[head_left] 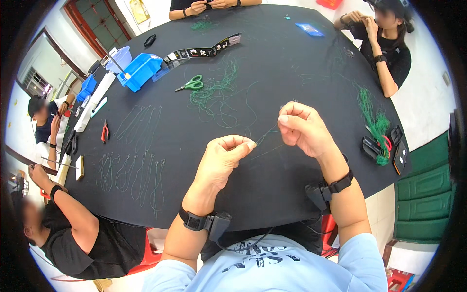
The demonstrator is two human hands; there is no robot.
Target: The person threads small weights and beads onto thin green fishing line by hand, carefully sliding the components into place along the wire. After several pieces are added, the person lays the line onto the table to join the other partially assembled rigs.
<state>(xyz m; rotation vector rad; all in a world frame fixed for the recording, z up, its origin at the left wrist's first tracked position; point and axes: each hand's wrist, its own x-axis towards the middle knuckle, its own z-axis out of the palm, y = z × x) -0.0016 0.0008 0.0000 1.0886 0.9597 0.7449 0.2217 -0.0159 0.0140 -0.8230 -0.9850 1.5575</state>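
Over the near part of the black table (272,194), my left hand (219,160) pinches a thin green thread (265,138) between thumb and fingertips. A short way to the right and slightly farther off, my right hand (306,127) is closed in a pinch on the same thread. The strands run between both hands, and a loose end trails below them. Whether a small part such as a hook sits in either pinch is too small to tell. Beyond my hands lies a tangled heap of green thread (219,97), with green-handled scissors (194,84) at its left edge.
Several thread loops (129,173) lie in rows at the left, near red-handled pliers (105,132). A blue bin (140,72) and a black printed strip (204,52) lie farther back. At right are a green thread bundle (378,126) and a black case (372,147). Other people sit around the table.
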